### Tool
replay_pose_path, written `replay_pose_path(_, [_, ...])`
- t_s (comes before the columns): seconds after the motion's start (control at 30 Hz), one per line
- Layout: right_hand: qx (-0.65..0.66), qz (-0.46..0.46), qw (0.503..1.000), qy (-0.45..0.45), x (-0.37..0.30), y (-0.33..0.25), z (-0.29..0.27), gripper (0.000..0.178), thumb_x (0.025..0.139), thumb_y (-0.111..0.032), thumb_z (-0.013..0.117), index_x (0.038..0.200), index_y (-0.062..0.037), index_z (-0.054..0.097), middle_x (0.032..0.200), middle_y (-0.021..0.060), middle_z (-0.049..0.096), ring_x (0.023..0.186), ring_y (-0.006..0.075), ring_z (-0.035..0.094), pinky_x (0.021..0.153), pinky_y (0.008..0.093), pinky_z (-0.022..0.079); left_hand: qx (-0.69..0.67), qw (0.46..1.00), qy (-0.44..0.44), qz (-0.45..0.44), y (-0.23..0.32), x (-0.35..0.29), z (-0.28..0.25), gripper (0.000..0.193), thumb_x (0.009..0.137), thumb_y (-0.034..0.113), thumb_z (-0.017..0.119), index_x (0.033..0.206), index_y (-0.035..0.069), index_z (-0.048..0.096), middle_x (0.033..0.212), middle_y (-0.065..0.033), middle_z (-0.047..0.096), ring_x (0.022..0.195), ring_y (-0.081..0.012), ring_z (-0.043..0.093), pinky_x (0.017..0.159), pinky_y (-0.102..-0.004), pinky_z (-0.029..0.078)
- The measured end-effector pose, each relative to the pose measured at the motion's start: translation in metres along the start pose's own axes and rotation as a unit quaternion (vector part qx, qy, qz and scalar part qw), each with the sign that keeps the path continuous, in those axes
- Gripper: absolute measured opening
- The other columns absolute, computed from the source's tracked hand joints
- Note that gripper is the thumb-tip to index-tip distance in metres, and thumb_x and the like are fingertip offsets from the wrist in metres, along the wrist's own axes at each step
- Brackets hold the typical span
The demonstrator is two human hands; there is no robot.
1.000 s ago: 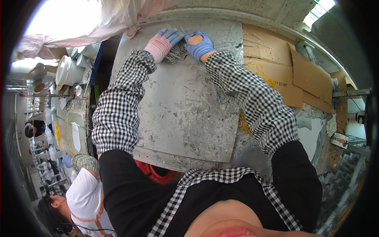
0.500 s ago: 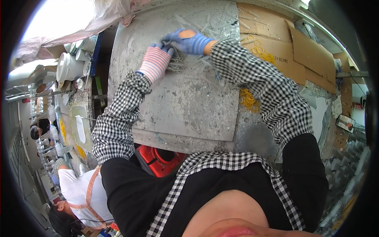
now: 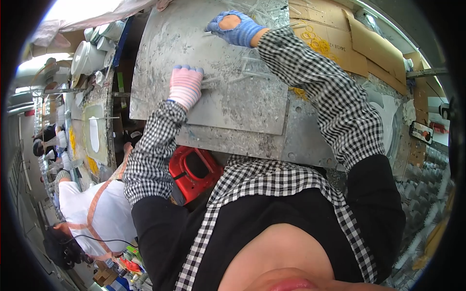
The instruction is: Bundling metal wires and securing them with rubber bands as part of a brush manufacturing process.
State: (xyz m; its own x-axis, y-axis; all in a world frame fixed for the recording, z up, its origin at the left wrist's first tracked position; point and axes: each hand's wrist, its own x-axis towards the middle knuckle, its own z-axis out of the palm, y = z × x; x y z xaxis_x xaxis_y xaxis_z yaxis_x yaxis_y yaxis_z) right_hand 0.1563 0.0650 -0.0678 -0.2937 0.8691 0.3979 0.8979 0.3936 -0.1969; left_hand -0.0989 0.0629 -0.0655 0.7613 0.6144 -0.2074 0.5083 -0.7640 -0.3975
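My left hand (image 3: 186, 86), in a pink-and-white striped glove with bluish fingertips, is closed on the grey board (image 3: 233, 111). A bundle of thin greyish strips (image 3: 210, 83) sticks out from its right side; the rest is hidden under the palm. Farther off and to the right, my right hand (image 3: 234, 28) wears a blue striped glove with a hole over its back. Its fingers are bent together, pointing left, low over the board. What they pinch, if anything, is too small to make out. Loose clear thin strips (image 3: 252, 62) lie on the board between the hands.
Yellow rings (image 3: 315, 42) lie on flattened cardboard (image 3: 335, 29) at the right. A red stool (image 3: 196, 169) stands below the table's near edge. White buckets (image 3: 88, 58) stand at the left, where a person in a white top (image 3: 104, 213) works. A phone (image 3: 421, 132) is at the far right.
My hands have parted: the right moved up and away, the left stays closed and slightly lower. The greyish bundle, spread between both hands before, now shows only beside my left hand. The view has shifted.
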Motion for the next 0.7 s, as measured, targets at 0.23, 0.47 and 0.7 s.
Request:
replay_pose_path(0.23, [0.339, 0.146, 0.928, 0.054, -0.094, -0.073, -0.080, 0.034, 0.100, -0.028, 0.063, 0.127, -0.0096, 0.066, 0.108, 0.0085, 0.072, 0.103, 0.0201, 0.068, 0.091, 0.0330, 0.053, -0.340, 0.932, 0.039, -0.117, -0.005, -0.015, -0.053, 0.044, 0.077, 0.017, 0.075, 0.116, -0.001, 0.067, 0.098, -0.0156, 0.076, 0.095, -0.0300, 0.072, 0.087, -0.0411, 0.056])
replay_pose_path(0.47, [0.465, 0.192, 0.863, 0.042, -0.165, -0.092, -0.114, 0.028, 0.099, -0.028, 0.066, 0.116, -0.0057, 0.071, 0.100, 0.0041, 0.071, 0.093, 0.0132, 0.065, 0.089, 0.0282, 0.053, -0.826, 0.531, -0.162, 0.100, 0.111, -0.062, -0.100, 0.051, 0.068, -0.002, 0.078, 0.117, 0.000, 0.064, 0.098, -0.0072, 0.072, 0.094, -0.0178, 0.069, 0.086, -0.0332, 0.057])
replay_pose_path(0.7, [0.359, 0.260, 0.848, 0.290, -0.222, -0.064, -0.159, 0.028, 0.102, -0.026, 0.061, 0.114, -0.0018, 0.068, 0.096, 0.0098, 0.072, 0.082, 0.0141, 0.067, 0.078, 0.0287, 0.056, -0.900, 0.373, -0.208, 0.088, 0.169, -0.075, -0.085, 0.071, 0.062, 0.006, 0.078, 0.129, -0.002, 0.055, 0.094, -0.0096, 0.068, 0.092, -0.0214, 0.065, 0.087, -0.0363, 0.053])
